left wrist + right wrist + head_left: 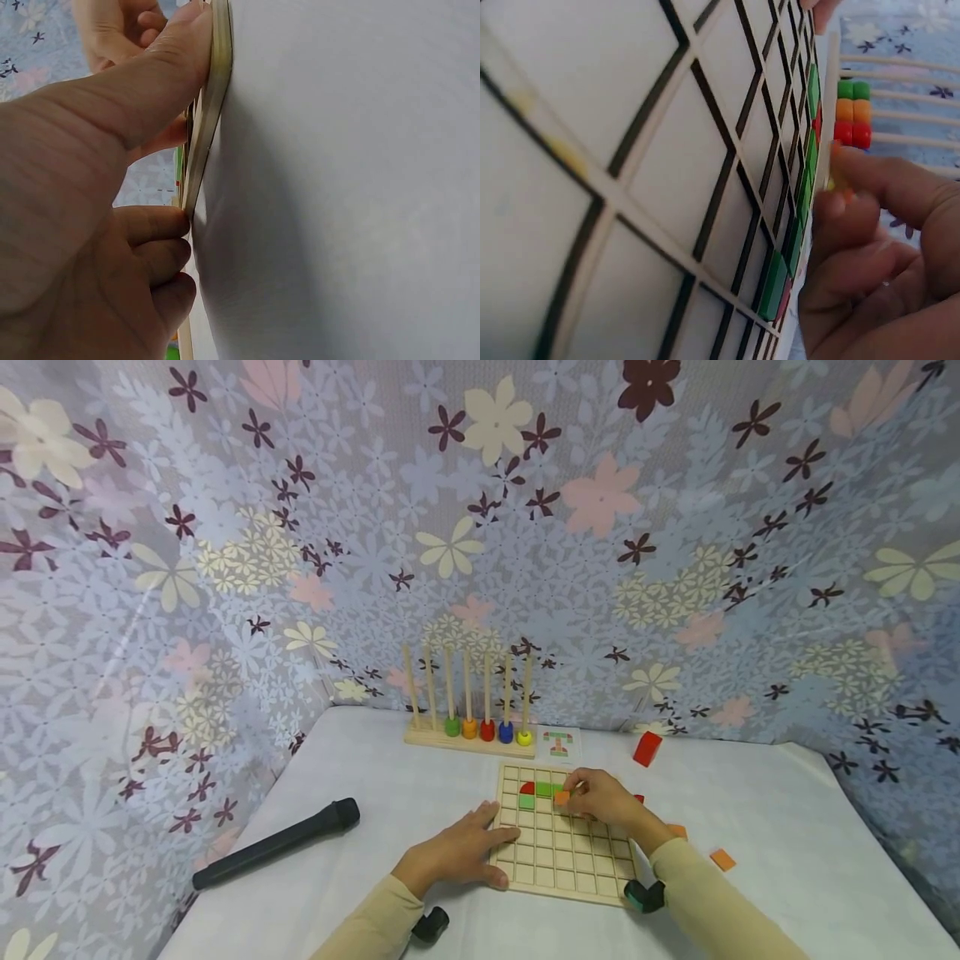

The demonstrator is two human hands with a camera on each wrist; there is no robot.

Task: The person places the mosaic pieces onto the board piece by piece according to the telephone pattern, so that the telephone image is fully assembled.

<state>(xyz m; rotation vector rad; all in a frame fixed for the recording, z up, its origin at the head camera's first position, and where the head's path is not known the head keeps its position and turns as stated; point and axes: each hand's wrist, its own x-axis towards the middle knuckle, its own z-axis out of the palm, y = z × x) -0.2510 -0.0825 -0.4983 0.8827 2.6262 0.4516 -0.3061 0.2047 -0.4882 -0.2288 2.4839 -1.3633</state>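
A wooden grid board (555, 847) lies on the white table. Green and red tiles (527, 795) sit in cells of its upper rows; green tiles (773, 285) also show in the right wrist view. My right hand (603, 800) pinches an orange tile (562, 797) over an upper cell. My left hand (461, 850) rests at the board's left edge, fingers spread, with some fingertips on the board; in the left wrist view the left hand (97, 150) touches the board's edge (210, 112).
Behind the board stand a pegged bead rack (470, 742) and a pattern card (561, 743). A red block (647, 748) lies at the back right, an orange tile (722, 860) at the right. A black microphone (277, 843) lies at the left.
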